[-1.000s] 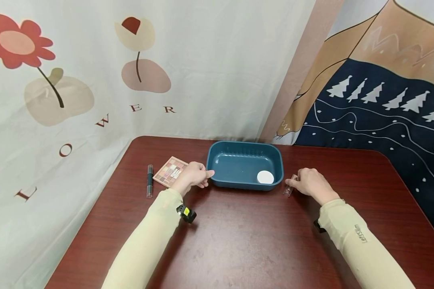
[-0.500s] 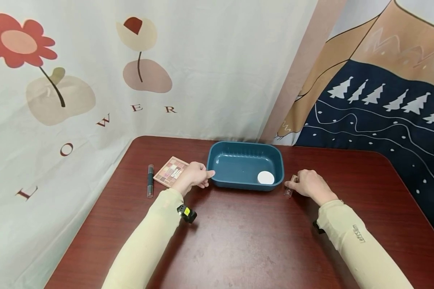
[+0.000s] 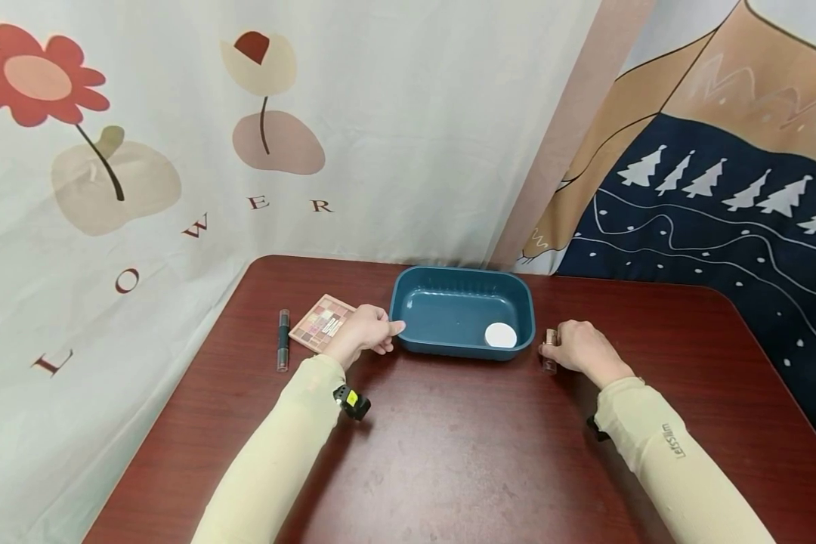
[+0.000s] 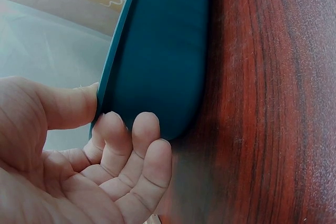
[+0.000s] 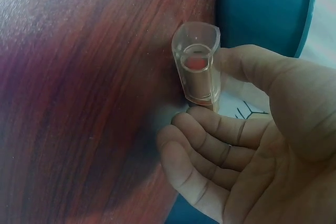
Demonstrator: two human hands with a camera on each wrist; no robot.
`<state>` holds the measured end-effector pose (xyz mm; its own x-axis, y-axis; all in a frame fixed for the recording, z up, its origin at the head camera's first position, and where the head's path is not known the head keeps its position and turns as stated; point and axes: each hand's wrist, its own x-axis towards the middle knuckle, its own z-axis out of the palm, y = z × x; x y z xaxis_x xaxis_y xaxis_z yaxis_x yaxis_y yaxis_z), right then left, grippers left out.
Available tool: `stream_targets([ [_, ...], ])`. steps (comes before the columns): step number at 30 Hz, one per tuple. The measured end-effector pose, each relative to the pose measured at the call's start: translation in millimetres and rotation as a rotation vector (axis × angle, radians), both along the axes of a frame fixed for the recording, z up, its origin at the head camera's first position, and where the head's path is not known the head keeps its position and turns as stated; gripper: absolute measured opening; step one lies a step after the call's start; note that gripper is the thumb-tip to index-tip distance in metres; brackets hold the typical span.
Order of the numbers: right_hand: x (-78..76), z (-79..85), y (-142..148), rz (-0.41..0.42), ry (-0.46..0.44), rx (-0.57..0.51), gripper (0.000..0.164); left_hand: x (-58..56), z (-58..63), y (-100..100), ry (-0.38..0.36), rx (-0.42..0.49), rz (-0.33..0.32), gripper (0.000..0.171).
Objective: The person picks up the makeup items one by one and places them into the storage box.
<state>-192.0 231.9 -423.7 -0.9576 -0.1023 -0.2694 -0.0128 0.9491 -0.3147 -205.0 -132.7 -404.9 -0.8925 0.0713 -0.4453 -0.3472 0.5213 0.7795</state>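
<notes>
My left hand (image 3: 362, 331) holds the left front corner of a blue plastic basin (image 3: 442, 351). In the left wrist view its thumb lies on the rim and the curled fingers touch the outer wall (image 4: 163, 40). Just right of the basin, my right hand (image 3: 587, 349) pinches a lipstick (image 3: 549, 366) between thumb and fingers. Seen close in the right wrist view, the lipstick (image 5: 198, 72) has a clear cap with a reddish tip inside. Whether its base touches the table is unclear. A white round object (image 3: 500, 335) lies inside the basin at the front right.
An eyeshadow palette (image 3: 321, 325) lies behind my left hand, partly covered by it. Left of that is a dark double-ended stick (image 3: 282, 340) with clear ends. A printed curtain (image 3: 408, 151) hangs behind the brown table (image 3: 435, 446).
The lipstick has turned in my right hand, from slanted to nearly in line with the head view's vertical. My left hand stays on the basin.
</notes>
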Motion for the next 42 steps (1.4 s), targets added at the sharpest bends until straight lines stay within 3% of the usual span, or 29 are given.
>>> stream_targets([
  [23, 3.2, 0.7, 4.7, -0.017, -0.032, -0.051, 0.024, -0.4, -0.9, -0.1, 0.002, -0.011, -0.005, 0.039],
  [42, 1.4, 2.8, 7.4, -0.012, 0.032, -0.066, 0.023, 0.4, -0.7, 1.1, 0.000, 0.003, 0.013, 0.040],
])
